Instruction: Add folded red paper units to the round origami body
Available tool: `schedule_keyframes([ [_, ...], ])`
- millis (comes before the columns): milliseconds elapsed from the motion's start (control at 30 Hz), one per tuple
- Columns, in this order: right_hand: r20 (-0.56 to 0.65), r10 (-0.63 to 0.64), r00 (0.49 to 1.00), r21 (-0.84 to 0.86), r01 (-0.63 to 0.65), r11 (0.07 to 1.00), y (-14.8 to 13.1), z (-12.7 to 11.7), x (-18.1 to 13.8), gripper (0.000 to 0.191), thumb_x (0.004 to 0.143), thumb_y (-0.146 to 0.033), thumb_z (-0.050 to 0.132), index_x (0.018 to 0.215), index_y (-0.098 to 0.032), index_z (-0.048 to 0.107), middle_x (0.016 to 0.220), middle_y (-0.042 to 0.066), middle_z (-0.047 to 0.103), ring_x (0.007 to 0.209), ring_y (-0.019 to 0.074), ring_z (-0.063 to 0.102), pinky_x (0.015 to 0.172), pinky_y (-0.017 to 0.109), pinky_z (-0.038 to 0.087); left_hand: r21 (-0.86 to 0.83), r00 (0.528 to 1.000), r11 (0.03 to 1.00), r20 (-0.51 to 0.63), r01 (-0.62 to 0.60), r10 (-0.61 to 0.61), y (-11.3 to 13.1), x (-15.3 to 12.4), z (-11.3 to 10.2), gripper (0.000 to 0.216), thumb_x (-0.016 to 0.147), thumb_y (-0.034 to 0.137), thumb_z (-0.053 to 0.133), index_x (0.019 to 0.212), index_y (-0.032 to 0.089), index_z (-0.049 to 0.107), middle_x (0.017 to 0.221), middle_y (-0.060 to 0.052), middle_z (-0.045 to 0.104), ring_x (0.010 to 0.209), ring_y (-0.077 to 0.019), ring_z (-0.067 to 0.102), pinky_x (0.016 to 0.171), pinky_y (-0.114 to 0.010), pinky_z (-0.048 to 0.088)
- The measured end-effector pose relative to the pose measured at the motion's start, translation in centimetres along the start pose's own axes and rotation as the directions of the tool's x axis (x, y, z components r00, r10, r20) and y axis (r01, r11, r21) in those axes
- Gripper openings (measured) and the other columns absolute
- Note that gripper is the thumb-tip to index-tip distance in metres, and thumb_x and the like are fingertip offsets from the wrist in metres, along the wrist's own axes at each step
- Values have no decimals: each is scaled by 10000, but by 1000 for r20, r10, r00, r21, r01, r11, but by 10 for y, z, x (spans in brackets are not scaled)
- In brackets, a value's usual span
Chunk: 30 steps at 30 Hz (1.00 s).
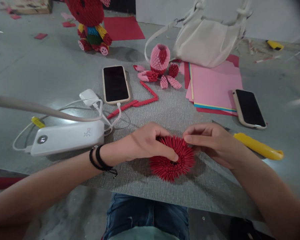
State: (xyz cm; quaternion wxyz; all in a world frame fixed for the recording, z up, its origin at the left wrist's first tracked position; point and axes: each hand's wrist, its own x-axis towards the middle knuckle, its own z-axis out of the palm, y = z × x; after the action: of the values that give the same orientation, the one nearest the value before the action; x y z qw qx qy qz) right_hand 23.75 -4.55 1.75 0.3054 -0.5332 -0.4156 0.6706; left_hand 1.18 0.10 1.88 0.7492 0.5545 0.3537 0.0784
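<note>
A round red disc of folded paper pieces (173, 170), its points fanning outward, is held just above the grey table near the front edge. My left hand (152, 143) grips it, with the thumb across the top near the dark centre and the other fingers hidden behind the far side. At its far right rim, my right hand (207, 140) pinches with thumb and index finger at one of the outer red points. Whether a separate piece is between those fingertips is hidden. A yellow-handled utility knife (258, 145) lies beside my right wrist, its blade partly behind the hand.
Ahead lie folded-paper chains (146, 99), a pink and red paper figure (160, 60) with loose parts, and a pink paper stack (215, 83). A power bank (67, 138) with cables, two phones (116, 84), a white bag (210, 40) and a red paper doll (92, 30) stand around.
</note>
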Motion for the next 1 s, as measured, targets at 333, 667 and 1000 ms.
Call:
schedule_keyframes([
  [333,-116,-158,981,-299,117,947,-5,11,-10,114,766,-326,863,789,-237,796,744,3,751,703,159,642,665,275,496,102,999,994,-25,-31,34,5,-4,0,133,715,256,867,794,167,808,667,34,671,617,-96,570,602,-214,436],
  [667,-122,-221,968,-396,156,905,-7,15,-11,134,792,-372,830,786,-241,800,755,8,760,713,167,658,642,271,509,101,998,994,-41,-34,38,3,-2,-1,164,694,263,859,717,152,741,659,28,652,610,-108,562,592,-230,419],
  [1000,-93,-177,980,-385,129,914,-7,16,-8,103,803,-343,811,789,-241,797,748,-6,762,723,148,647,669,260,487,134,998,991,-45,-30,36,-2,1,-2,197,698,270,864,848,158,804,697,21,679,655,-119,590,622,-236,437],
])
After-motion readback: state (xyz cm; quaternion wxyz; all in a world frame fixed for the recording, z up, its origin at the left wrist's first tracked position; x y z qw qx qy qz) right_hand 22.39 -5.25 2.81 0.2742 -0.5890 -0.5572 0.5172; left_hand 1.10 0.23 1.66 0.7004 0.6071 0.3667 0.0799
